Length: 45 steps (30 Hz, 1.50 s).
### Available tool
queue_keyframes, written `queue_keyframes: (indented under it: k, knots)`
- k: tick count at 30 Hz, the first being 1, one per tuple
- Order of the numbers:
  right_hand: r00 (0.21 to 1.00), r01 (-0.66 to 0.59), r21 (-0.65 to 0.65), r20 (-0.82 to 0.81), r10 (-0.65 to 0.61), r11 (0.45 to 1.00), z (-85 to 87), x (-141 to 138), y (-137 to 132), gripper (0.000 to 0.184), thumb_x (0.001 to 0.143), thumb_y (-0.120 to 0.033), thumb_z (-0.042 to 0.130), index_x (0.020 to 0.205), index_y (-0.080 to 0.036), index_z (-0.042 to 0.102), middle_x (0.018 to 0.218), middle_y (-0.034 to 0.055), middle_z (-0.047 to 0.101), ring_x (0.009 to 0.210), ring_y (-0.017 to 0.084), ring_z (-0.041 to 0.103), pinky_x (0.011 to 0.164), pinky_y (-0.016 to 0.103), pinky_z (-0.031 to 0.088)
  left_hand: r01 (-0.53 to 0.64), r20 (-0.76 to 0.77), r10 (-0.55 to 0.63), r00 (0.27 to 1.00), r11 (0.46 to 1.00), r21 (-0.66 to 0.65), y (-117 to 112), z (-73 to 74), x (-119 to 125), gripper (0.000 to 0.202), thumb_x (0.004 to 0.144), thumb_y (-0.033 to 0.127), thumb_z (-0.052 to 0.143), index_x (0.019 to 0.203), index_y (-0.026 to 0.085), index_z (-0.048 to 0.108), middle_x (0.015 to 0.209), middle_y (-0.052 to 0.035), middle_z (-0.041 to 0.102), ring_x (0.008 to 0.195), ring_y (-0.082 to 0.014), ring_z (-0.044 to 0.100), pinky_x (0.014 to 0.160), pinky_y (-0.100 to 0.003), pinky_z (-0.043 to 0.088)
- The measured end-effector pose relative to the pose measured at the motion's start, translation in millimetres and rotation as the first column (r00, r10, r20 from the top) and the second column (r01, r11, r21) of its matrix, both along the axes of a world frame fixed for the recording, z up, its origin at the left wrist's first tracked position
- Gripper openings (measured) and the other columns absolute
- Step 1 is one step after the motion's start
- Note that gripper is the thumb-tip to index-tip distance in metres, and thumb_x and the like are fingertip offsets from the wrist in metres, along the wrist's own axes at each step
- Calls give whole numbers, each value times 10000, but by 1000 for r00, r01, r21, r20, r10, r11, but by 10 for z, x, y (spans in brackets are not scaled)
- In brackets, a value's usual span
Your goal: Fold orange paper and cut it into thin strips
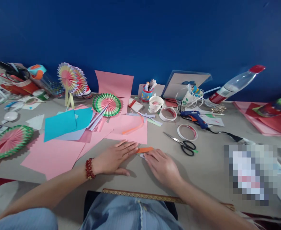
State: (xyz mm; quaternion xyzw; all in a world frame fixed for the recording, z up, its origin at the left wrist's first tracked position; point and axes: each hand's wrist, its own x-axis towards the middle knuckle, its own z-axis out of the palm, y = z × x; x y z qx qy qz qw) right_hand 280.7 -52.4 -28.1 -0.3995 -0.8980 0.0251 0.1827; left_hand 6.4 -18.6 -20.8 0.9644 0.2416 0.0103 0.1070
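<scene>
My left hand (pixel 117 156) lies flat on the table, fingers stretched out, with its fingertips at the left end of an orange paper strip (pixel 145 149). My right hand (pixel 163 166) has its fingers bent and drawn together on the strip's right end. A small white piece (pixel 142 155) shows under the right fingertips; its kind is partly hidden. Close behind the hands lies a pink paper sheet (pixel 130 129) with a thin curved orange strip (pixel 134 128) on it. Scissors with black handles (pixel 187 148) rest to the right of my right hand.
Tape rolls (pixel 187 132) and a blue glue gun (pixel 195 118) with its cord lie at the right. A plastic bottle (pixel 236 86) leans by the wall. Blue paper (pixel 60 125) and pleated paper fans (pixel 108 104) are at the left. A blurred patch hides something at right.
</scene>
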Motion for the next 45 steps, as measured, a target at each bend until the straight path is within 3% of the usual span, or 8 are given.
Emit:
queue_keyframes:
  k: [10, 16, 21, 39, 45]
  knots:
    - [999, -33, -34, 3, 33, 999, -20, -48, -1, 183, 964, -115, 517, 1046, -156, 675, 941, 78, 659, 870, 220, 572, 809, 349, 480, -2, 37, 3, 999, 999, -35, 5, -7, 7, 961, 964, 723, 400, 1630, 154, 5, 1671, -132, 154, 1552, -282, 149, 1269, -446, 45]
    - [1000, -22, -39, -5, 22, 999, 8, -41, -11, 199, 962, -101, 500, 1024, -168, 676, 930, 74, 655, 832, 213, 559, 782, 346, 469, 22, 59, -17, 998, 996, -83, 20, 52, -133, 946, 977, 681, 437, 1631, 162, -8, 1677, -117, 130, 1555, -272, 135, 1275, -413, 88]
    - [1000, -8, -38, -2, 7, 999, 9, -65, 5, 176, 965, -119, 517, 1033, -167, 673, 945, 77, 659, 858, 211, 565, 784, 339, 469, -1, 16, 2, 1000, 999, -52, -39, 26, -224, 943, 978, 690, 418, 1630, 175, -28, 1674, -119, 142, 1549, -283, 162, 1270, -432, 71]
    - [996, -47, -17, 70, 48, 999, -46, -191, 1, 195, 927, -121, 564, 1073, -175, 681, 952, 81, 669, 904, 229, 575, 874, 366, 479, -6, -8, 5, 1000, 1000, -26, -48, 2, -208, 958, 967, 714, 405, 1630, 161, -10, 1676, -125, 137, 1550, -281, 153, 1267, -435, 71]
    - [999, -31, -19, 32, 32, 999, -36, -190, 8, 164, 939, -120, 557, 1038, -175, 676, 945, 75, 670, 886, 223, 582, 824, 354, 478, -10, -19, 10, 1000, 1000, 6, -57, -6, -213, 960, 963, 722, 403, 1630, 156, 8, 1673, -125, 153, 1550, -281, 153, 1266, -443, 56]
